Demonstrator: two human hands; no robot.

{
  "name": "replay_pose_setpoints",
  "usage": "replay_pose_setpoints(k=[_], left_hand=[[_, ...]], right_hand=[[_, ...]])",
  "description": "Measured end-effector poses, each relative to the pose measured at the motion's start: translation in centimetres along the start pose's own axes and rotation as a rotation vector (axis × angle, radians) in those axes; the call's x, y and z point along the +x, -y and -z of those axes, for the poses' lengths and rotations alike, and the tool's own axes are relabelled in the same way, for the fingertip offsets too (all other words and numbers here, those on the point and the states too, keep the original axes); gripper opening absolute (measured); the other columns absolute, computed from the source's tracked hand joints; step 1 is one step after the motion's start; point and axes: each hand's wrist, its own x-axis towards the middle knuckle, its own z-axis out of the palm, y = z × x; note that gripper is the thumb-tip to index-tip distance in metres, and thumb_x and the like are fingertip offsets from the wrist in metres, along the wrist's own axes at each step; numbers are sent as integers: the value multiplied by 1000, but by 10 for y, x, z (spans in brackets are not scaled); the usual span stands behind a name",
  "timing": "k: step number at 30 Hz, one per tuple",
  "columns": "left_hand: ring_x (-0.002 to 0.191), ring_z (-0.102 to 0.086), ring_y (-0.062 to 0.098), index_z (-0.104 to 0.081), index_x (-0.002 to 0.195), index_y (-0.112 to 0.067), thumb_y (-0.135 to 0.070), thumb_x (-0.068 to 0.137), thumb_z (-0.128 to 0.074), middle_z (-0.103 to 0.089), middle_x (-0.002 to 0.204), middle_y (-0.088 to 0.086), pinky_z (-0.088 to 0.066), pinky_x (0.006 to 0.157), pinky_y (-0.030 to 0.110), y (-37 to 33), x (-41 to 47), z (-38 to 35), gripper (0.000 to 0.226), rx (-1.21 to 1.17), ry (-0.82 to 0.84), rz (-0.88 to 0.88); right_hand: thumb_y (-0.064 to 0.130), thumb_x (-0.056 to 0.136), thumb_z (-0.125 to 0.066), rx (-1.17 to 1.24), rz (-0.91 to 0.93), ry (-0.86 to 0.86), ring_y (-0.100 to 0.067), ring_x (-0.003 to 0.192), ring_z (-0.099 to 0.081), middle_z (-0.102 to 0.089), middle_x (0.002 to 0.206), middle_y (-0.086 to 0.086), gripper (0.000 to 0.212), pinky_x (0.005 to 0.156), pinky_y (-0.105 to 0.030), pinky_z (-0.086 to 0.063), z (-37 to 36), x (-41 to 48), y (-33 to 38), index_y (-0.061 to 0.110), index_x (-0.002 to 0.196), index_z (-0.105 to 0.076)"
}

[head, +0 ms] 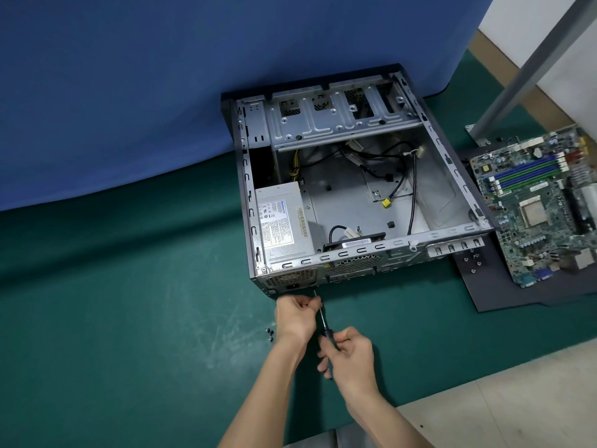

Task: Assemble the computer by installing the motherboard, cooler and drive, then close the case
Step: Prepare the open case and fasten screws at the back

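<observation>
I have the screwdriver (324, 321) in both hands at the near wall of the case (361, 253). My left hand (297, 313) pinches the thin metal shaft close to the tip. My right hand (347, 354) wraps the dark handle. The tip sits at the rear grille, just beside the PSU (281, 218).

The motherboard (536, 205) is not in yet. It lies to the right of the case on the dark flat panel (504, 295), socket up.

I judge the board light and stiff but fragile: a thin green laminate crowded with slots, capacitors and pins. I would lift it by its bare edges with both hands, off the socket and the blue and green memory slots, and keep it level.

The case is folded sheet steel, grey and matte, probably heavy, with edges that look sharp. Loose black cables (400, 176) lie across the floor where the board must sit, so they need pushing aside first.

A few small dark screws (269, 333) rest on the green mat (129, 302) to my left. They are tiny, round and likely to roll or slip.
</observation>
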Motion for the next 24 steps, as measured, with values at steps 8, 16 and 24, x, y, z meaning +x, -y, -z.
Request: replay_pose_setpoints(k=[8,16,24], left_hand=[[37,-32,8,-64,63,-7,-14,84,-70,-44,43,-5,-28,39,20,-3,0,3,23,23,24,-6],[57,-54,14,-74,83,-9,-28,77,-77,-64,66,3,-46,55,23,-8,-1,18,21,191,169,-27],[58,-62,23,-66,82,4,5,80,-68,-68,71,17,-56,62,32,-9,-12,14,2,39,205,38]], right_hand=[[1,78,-77,190,-46,12,-24,44,-61,-65,70,-13,32,36,-24,-36,-5,-7,7,5,96,-51],[6,83,-71,410,-186,149,-25,51,-63,-66,68,-21,21,41,-25,-41,10,0,18,-12,90,-63],[21,90,-65,269,-210,249,-31,61,-68,-73,89,-22,29,46,-28,-49,18,-1,21,-3,106,-62]])
